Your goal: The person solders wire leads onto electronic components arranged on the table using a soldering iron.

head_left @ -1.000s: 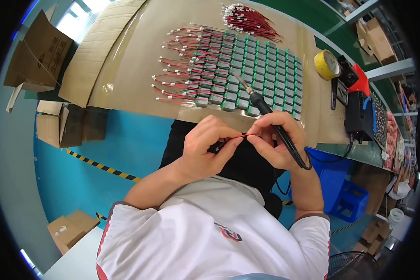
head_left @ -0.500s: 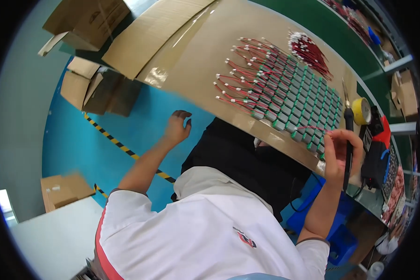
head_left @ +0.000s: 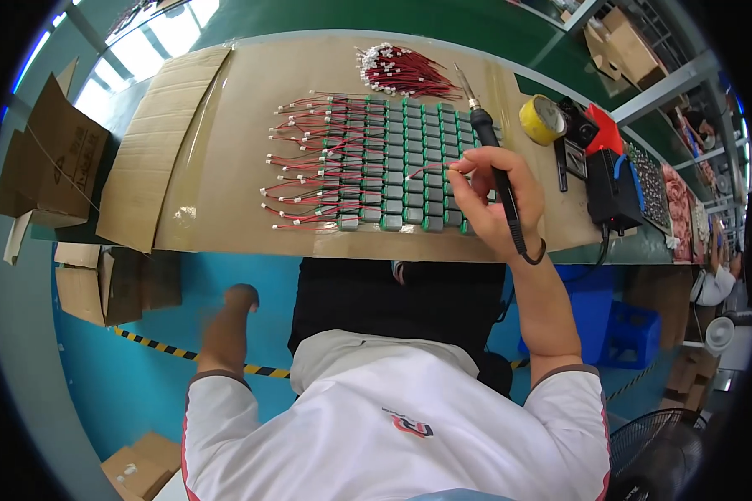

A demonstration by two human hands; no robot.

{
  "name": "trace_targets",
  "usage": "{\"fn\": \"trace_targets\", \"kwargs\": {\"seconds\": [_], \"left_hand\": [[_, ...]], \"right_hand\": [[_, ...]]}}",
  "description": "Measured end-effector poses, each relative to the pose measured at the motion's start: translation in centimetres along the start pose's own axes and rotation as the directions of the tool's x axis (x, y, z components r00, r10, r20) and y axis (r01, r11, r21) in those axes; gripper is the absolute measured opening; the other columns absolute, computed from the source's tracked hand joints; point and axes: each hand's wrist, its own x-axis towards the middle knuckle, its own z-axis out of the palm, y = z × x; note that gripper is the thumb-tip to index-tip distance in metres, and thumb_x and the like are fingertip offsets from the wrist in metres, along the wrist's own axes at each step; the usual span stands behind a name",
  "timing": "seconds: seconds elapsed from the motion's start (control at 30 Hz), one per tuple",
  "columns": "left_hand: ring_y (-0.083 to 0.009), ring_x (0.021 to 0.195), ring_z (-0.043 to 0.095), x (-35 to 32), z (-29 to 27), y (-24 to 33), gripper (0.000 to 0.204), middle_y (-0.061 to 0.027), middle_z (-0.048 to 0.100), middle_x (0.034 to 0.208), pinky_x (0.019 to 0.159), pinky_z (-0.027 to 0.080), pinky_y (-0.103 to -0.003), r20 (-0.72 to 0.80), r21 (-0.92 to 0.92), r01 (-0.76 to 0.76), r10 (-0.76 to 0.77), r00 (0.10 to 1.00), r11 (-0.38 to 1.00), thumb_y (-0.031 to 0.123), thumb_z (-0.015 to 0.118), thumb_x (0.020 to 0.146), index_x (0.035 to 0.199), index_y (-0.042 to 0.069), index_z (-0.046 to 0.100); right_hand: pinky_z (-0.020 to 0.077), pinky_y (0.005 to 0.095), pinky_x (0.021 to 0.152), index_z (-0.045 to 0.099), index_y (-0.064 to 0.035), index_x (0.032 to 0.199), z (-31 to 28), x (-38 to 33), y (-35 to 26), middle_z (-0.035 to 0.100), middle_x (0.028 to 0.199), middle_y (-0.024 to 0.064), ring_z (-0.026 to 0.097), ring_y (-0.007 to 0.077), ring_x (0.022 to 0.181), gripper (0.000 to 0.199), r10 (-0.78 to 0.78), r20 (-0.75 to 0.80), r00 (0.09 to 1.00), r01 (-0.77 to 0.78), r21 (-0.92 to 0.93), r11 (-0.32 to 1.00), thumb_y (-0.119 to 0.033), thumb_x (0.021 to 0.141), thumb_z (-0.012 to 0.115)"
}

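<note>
My right hand [head_left: 500,199] is above the right part of a grid of grey battery cells with green ends [head_left: 393,179]. In it lies a black soldering iron [head_left: 503,184], its metal tip pointing to the far side of the table. The thumb and index finger of the same hand pinch a thin red wire [head_left: 427,169] that reaches left over the cells. Red and dark leads with white connectors [head_left: 297,179] spread from the left side of the grid. My left hand [head_left: 241,299] hangs below the table's front edge, away from the cells; motion smears its fingers.
A bundle of red wires with white connectors [head_left: 401,71] lies at the back. On the right are a yellow tape roll [head_left: 541,119] and a black soldering station [head_left: 613,194]. A cardboard sheet [head_left: 163,142] covers the table's left end, with cartons [head_left: 58,159] beyond.
The view has turned, so the table now lies level across it. My left hand has dropped lower beside me. My right hand still holds the soldering iron and the red wire over the cells.
</note>
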Motion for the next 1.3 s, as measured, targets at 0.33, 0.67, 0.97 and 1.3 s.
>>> {"fn": "trace_targets", "kwargs": {"seconds": [0.33, 0.67, 0.97, 1.3], "left_hand": [[-0.0466, 0.121, 0.072, -2.1, 6.5, 10.6, 0.036, -0.0228, 0.076, 0.131, 0.100, 0.060, -0.056, -0.570, -0.427, -0.553, 0.261, 0.779, 0.715, 0.025, 0.075, 0.093, 0.124, 0.006, 0.077], [-0.0195, 0.056, 0.063, -43.3, -5.4, -2.8, 0.009, -0.0116, 0.070, 0.068, 0.055, 0.046, -0.033, -0.847, -0.315, -0.890, 0.325, 0.420, 0.329, 0.006, 0.078, 0.094, 0.097, -0.001, 0.083], [-0.0028, 0.050, 0.053, -51.8, -6.0, -1.2, 0.010, 0.0009, 0.066, 0.066, 0.045, 0.033, -0.022, -0.985, 0.041, -0.950, -0.175, 0.014, -0.309, -0.001, 0.072, 0.102, 0.103, -0.007, 0.081], [-0.0019, 0.046, 0.034, -37.8, -1.9, -16.5, 0.025, 0.0029, 0.056, 0.063, 0.041, 0.020, -0.023, -0.603, -0.095, -0.982, -0.775, 0.188, -0.164, 0.015, 0.068, 0.112, 0.124, -0.002, 0.081]], "right_hand": [[0.0492, 0.0224, 0.061, 0.074, -0.0075, 0.119, -0.5, 0.6, 1.4, 0.077, 0.096, 0.0023, 0.059, 0.0070, 0.069, 0.034, 0.146, 0.103, 0.984, -0.140, -0.063, 0.988, -0.003, 0.089, 0.090], [0.0640, 0.0377, 0.081, 0.068, -0.0030, 0.123, 0.4, -2.9, -2.8, 0.079, 0.113, 0.0202, 0.079, 0.0294, 0.097, 0.046, -0.104, 0.016, 0.994, 0.100, 0.183, 0.978, -0.011, 0.086, 0.095], [0.0631, 0.0269, 0.076, 0.066, -0.0011, 0.121, 6.7, -5.1, -8.0, 0.081, 0.113, 0.0172, 0.079, 0.0164, 0.094, 0.038, 0.136, 0.369, 0.919, -0.361, 0.654, 0.665, -0.001, 0.092, 0.089], [0.0644, 0.0362, 0.090, 0.070, 0.0013, 0.112, -7.1, -6.1, -2.2, 0.078, 0.105, 0.0173, 0.079, 0.0248, 0.097, 0.020, 0.267, 0.082, 0.960, -0.266, 0.561, 0.784, 0.013, 0.097, 0.075]]}}
